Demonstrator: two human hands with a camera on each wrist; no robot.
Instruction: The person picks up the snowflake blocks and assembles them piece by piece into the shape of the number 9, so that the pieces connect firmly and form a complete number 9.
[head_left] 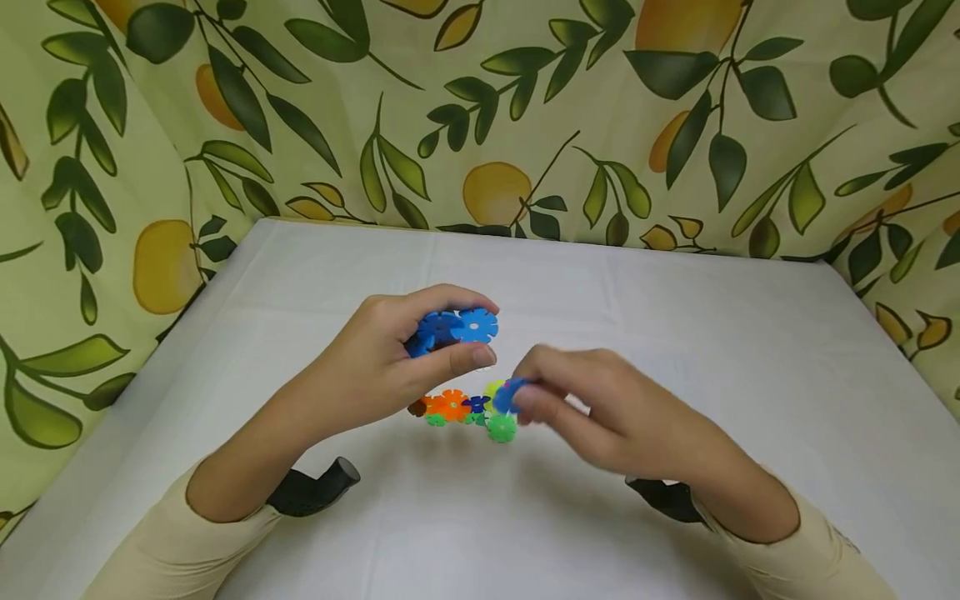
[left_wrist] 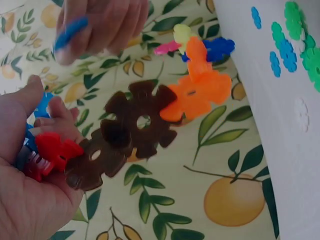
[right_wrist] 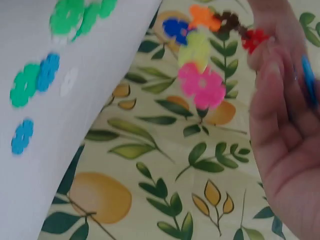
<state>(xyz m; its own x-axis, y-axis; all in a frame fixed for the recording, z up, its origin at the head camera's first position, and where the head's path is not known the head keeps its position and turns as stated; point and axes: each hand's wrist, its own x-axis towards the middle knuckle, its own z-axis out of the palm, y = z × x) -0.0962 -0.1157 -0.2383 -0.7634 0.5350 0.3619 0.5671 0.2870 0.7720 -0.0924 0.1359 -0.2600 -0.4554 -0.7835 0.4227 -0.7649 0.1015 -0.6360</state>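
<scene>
My left hand [head_left: 367, 358] holds one end of a chain of slotted flower-shaped plastic discs, with blue discs [head_left: 477, 319] between thumb and fingers. From there the chain runs through a red disc [left_wrist: 54, 149], brown discs [left_wrist: 150, 97], orange discs [left_wrist: 200, 97], a dark blue disc [right_wrist: 175, 30], a yellow disc [right_wrist: 192, 52] and a pink disc [right_wrist: 210, 90] at the far end. A single blue disc [head_left: 507, 397] is pinched between thumb and fingers of my right hand [head_left: 600, 408], apart from the left hand's blue discs. Fingers partly hide the chain's held end.
Loose green discs [right_wrist: 67, 16], blue discs [left_wrist: 288, 56] and a white disc [left_wrist: 302, 115] lie on the white-covered table [head_left: 315, 275], below the hands. A leaf-and-fruit patterned cloth [head_left: 495, 108] hangs behind the table and at both sides.
</scene>
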